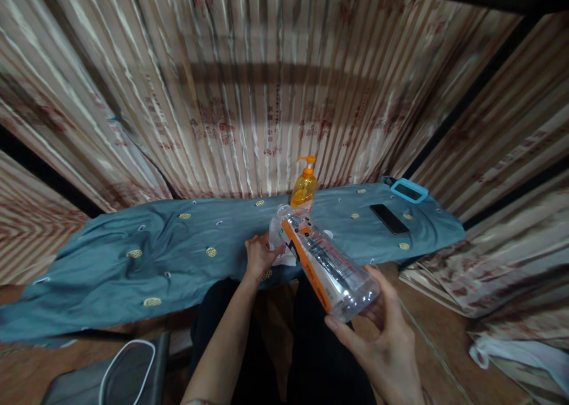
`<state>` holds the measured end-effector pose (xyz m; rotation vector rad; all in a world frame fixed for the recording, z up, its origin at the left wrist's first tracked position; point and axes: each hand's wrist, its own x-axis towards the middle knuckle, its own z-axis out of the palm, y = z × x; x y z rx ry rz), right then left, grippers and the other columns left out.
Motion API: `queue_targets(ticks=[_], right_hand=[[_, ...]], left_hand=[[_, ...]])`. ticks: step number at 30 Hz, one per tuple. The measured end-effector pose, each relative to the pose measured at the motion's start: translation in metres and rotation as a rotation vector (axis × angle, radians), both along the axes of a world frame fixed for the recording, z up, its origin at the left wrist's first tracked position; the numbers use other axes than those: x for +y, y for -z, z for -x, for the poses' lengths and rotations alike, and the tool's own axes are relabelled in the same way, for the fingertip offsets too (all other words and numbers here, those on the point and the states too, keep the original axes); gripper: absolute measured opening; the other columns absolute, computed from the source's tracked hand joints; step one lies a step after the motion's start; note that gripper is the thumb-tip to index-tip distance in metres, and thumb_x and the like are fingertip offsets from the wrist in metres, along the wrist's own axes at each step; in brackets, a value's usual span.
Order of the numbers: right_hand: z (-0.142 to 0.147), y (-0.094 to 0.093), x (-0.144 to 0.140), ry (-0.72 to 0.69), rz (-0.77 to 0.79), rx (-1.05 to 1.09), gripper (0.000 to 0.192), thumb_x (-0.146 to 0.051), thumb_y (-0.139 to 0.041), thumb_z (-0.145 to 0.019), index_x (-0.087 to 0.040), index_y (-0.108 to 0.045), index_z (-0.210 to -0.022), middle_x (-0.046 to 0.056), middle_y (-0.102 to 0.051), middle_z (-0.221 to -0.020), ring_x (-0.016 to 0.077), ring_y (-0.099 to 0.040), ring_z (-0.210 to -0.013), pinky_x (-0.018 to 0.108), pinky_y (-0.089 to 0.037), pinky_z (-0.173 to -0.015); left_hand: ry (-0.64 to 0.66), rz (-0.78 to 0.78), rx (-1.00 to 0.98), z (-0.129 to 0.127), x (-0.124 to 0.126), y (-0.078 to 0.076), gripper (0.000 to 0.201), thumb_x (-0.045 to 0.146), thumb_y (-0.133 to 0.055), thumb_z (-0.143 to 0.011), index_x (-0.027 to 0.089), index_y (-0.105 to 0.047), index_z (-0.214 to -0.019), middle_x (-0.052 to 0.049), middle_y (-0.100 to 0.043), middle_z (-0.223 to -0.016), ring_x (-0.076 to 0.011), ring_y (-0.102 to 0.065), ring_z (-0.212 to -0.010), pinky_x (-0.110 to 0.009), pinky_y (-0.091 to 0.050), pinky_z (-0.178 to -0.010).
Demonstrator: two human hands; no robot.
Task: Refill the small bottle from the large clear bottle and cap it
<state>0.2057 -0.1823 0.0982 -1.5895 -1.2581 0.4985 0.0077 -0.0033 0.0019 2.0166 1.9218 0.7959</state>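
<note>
My right hand [382, 328] is closed around the base of a large clear plastic bottle [329, 262] with an orange label. The bottle is tilted, its neck end pointing up and left towards my left hand. My left hand [261, 255] has its fingers closed on a translucent, whitish container [274, 234] at the bottle's neck. The bottle partly hides this container, so its full shape does not show. Just behind them stands an orange pump bottle [304, 188], upright, with yellow liquid in it. A small white round piece [328, 234] lies beside the clear bottle.
A teal cloth [178, 274] with yellow prints covers the narrow table. A black phone [389, 219] and a blue-framed device [409, 190] lie at the right. Striped curtains [249, 96] hang close behind. A grey seat [80, 381] with a white cable [106, 372] is lower left.
</note>
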Motion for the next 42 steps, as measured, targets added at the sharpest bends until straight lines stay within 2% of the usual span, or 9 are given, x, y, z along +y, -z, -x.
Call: queue_targets(ticks=[4,16,23,31,42], right_hand=[[0.0001,-0.0013,-0.0008,0.004,-0.010,-0.006,0.093,-0.051,-0.080,-0.059,-0.021,-0.041,-0.137,0.014,-0.064,-0.124,0.0244,-0.071,-0.092,0.032,-0.062,-0.069],[-0.0018,0.0002,-0.0015,-0.005,-0.005,-0.011,0.092,-0.050,-0.080,-0.060,-0.022,-0.040,-0.138,0.014,-0.064,-0.125,0.0264,-0.069,-0.099,0.033,-0.061,-0.072],[-0.0007,0.0004,-0.0010,0.013,0.011,-0.013,0.094,-0.054,-0.080,-0.058,-0.022,-0.041,-0.138,0.014,-0.065,-0.122,0.0253,-0.071,-0.088,0.035,-0.060,-0.071],[0.0002,-0.0024,-0.0014,0.021,-0.021,-0.058,0.090,-0.053,-0.079,-0.059,-0.022,-0.043,-0.136,0.014,-0.062,-0.126,0.0263,-0.070,-0.096,0.032,-0.061,-0.068],[0.0012,0.0003,-0.0006,0.028,-0.033,-0.044,0.089,-0.053,-0.079,-0.059,-0.021,-0.044,-0.135,0.015,-0.063,-0.125,0.0264,-0.070,-0.094,0.034,-0.061,-0.068]], left_hand=[[0.009,0.001,-0.003,0.0003,-0.0008,-0.0001,0.007,0.027,-0.065,-0.073,0.021,-0.065,-0.078,0.000,-0.065,-0.068,-0.0212,-0.061,-0.083,-0.031,-0.034,-0.079],[0.013,-0.019,0.012,0.0009,-0.0004,0.0015,0.008,0.028,-0.066,-0.074,0.020,-0.066,-0.078,-0.001,-0.064,-0.068,-0.0220,-0.061,-0.082,-0.031,-0.032,-0.075],[-0.007,-0.008,0.018,0.0001,-0.0002,0.0016,0.012,0.032,-0.066,-0.074,0.020,-0.065,-0.076,-0.001,-0.065,-0.068,-0.0216,-0.061,-0.081,-0.030,-0.032,-0.074],[0.007,0.002,0.011,0.0003,-0.0023,-0.0015,0.010,0.029,-0.065,-0.075,0.021,-0.067,-0.080,-0.002,-0.067,-0.070,-0.0222,-0.061,-0.084,-0.031,-0.031,-0.075],[0.002,0.002,-0.001,0.0002,-0.0015,-0.0007,0.011,0.031,-0.066,-0.076,0.021,-0.067,-0.080,-0.002,-0.066,-0.069,-0.0216,-0.060,-0.083,-0.030,-0.031,-0.075]])
